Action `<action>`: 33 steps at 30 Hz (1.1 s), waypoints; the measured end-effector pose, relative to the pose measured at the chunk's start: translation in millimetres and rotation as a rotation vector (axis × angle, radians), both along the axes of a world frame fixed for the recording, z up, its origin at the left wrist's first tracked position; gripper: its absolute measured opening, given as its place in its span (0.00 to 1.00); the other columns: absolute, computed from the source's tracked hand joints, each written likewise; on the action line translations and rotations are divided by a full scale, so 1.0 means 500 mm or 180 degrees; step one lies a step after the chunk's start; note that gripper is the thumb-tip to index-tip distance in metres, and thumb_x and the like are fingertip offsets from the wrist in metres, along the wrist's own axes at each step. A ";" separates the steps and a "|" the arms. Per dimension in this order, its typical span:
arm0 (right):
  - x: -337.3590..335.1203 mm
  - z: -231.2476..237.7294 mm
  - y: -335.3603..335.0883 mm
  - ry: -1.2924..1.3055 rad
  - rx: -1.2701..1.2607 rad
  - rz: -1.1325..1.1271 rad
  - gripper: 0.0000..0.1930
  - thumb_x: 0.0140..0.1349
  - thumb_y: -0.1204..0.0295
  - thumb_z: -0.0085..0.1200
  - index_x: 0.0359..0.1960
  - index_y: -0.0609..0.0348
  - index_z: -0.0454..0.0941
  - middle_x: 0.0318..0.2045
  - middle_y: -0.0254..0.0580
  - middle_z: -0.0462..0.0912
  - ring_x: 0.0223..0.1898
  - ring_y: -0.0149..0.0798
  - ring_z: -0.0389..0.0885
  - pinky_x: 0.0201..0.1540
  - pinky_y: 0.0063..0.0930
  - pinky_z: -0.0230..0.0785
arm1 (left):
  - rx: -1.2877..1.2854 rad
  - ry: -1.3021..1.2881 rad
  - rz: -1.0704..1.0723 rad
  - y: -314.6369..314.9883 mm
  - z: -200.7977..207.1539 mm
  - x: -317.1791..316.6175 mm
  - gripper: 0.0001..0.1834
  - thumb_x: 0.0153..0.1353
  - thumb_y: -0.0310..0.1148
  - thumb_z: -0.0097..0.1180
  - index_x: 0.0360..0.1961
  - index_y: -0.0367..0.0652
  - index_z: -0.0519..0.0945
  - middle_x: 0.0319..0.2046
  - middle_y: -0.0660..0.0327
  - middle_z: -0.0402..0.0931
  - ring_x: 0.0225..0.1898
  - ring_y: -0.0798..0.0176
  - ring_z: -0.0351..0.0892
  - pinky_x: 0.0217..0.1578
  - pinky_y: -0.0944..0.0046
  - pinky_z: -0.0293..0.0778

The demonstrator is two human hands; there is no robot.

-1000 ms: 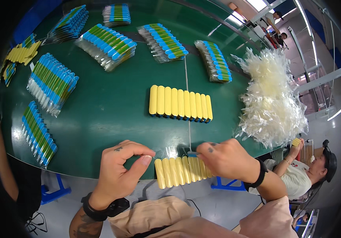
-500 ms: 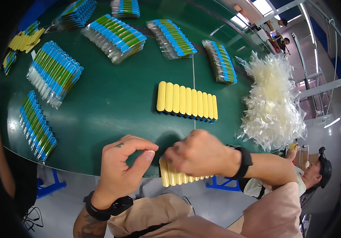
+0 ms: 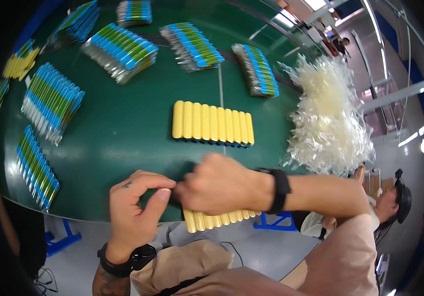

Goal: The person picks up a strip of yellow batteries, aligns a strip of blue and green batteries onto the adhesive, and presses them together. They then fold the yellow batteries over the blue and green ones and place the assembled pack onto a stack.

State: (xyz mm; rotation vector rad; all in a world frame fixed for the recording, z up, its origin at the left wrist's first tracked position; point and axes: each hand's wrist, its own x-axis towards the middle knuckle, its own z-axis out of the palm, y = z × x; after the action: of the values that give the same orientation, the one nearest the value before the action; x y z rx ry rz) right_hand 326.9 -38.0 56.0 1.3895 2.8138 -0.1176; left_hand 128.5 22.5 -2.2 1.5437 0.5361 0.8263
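My left hand (image 3: 138, 212) is at the table's near edge, its thumb and forefinger brought together in a pinch. Anything between those fingertips is too small to make out. Close against them is my right hand (image 3: 219, 185), curled closed, its fingers blurred and partly hidden. Beneath the right hand a row of yellow round-ended strips (image 3: 212, 221) lies at the table edge, partly covered by that hand. Farther out is a second overlapping row of yellow strips (image 3: 213, 123), with dark blue showing along its near side; neither hand touches it.
Bundles of blue-and-green strips in clear sleeves (image 3: 123, 47) lie across the far and left sides of the green table (image 3: 123, 116). A big heap of clear plastic sleeves (image 3: 328, 118) is at the right. Beyond it sits another person (image 3: 389, 202) in a dark cap.
The view has shifted, so the table things appear farther left. My hands stay close together at the near edge, the right one still blurred by motion above the near yellow row.
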 end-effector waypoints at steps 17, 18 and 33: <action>0.221 0.027 -0.227 -0.0429 -0.0152 -0.0759 0.03 0.52 0.70 0.59 0.28 0.53 0.79 0.14 0.32 0.73 0.14 0.41 0.74 0.18 0.35 0.67 | 0.1335 0.0537 -0.0484 -0.002 0.029 -0.005 0.20 0.47 0.33 0.71 0.43 0.41 0.84 0.41 0.56 0.84 0.43 0.51 0.81 0.47 0.56 0.75; 0.214 0.028 -0.230 -0.0534 0.0155 -0.0911 0.05 0.53 0.70 0.60 0.32 0.54 0.81 0.18 0.33 0.74 0.18 0.39 0.75 0.21 0.33 0.68 | 0.1793 0.0608 -0.0701 -0.006 0.042 -0.002 0.23 0.45 0.37 0.73 0.43 0.42 0.84 0.42 0.58 0.83 0.46 0.51 0.80 0.49 0.54 0.73; 0.021 0.109 -0.088 0.1276 -0.0970 -0.1934 0.21 0.59 0.61 0.65 0.47 0.65 0.79 0.41 0.56 0.83 0.41 0.60 0.82 0.43 0.47 0.75 | 0.1040 0.0971 -0.0129 0.003 0.015 0.060 0.10 0.63 0.36 0.62 0.29 0.41 0.82 0.26 0.58 0.83 0.30 0.52 0.77 0.36 0.55 0.65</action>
State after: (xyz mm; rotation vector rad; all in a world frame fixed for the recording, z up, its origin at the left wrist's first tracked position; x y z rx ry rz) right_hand 337.3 -81.9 110.5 2.2694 2.3530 -0.8656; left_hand 158.3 24.2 5.3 1.9936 0.6088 0.6728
